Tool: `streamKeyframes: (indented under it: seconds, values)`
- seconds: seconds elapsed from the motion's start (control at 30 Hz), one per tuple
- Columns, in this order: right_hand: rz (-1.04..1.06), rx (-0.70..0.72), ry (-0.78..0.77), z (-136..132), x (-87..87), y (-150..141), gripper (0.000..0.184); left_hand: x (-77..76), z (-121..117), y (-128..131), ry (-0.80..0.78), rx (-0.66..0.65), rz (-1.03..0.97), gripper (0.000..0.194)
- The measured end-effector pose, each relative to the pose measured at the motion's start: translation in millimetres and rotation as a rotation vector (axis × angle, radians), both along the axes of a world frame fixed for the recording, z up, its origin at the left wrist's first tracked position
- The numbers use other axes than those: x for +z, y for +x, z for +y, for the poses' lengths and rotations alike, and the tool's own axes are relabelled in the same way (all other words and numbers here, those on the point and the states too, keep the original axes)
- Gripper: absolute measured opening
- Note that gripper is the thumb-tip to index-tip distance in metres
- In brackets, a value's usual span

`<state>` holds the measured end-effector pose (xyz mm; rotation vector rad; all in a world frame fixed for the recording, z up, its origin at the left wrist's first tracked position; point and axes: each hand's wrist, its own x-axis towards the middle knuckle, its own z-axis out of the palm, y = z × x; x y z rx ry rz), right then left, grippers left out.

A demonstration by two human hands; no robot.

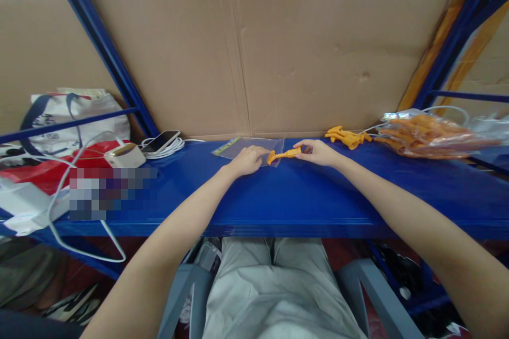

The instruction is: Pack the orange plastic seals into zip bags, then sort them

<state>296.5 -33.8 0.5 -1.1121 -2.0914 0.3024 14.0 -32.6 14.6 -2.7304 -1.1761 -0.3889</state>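
Note:
A clear plastic bag point(274, 144) with a coloured strip at its left end lies flat on the blue tabletop, near the cardboard at the back. My left hand point(249, 160) rests over the bag's front edge, with its fingers closed on the film. In my right hand point(316, 152) is one end of a slim orange plastic piece point(288, 153), pinched between thumb and fingers. The piece's wider, crosswise end points left and lies close to my left fingertips, over the bag. Whether any of it is inside the bag I cannot tell.
More orange plastic pieces point(348, 137) lie to the right, beside a clear bag full of orange parts point(427, 135). On the left are a phone point(161, 141) on a coiled white cable, a white power adapter point(125, 155) and a cloth bag point(79, 122). Cardboard point(298, 53) stands behind.

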Motion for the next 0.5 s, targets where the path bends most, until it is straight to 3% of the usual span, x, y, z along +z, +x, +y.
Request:
streamKeyframes:
  seconds: [0.3, 0.5]
  values:
    - [0.004, 0.0, 0.001, 0, 1.1, 0, 0.037, -5.5, -2, 10, -0.032, -0.002, 0.063, 0.051]
    - [0.039, 0.034, -0.081, 0, 0.4, 0, 0.037, -3.6, -9, 14, 0.003, 0.038, 0.092, 0.048]
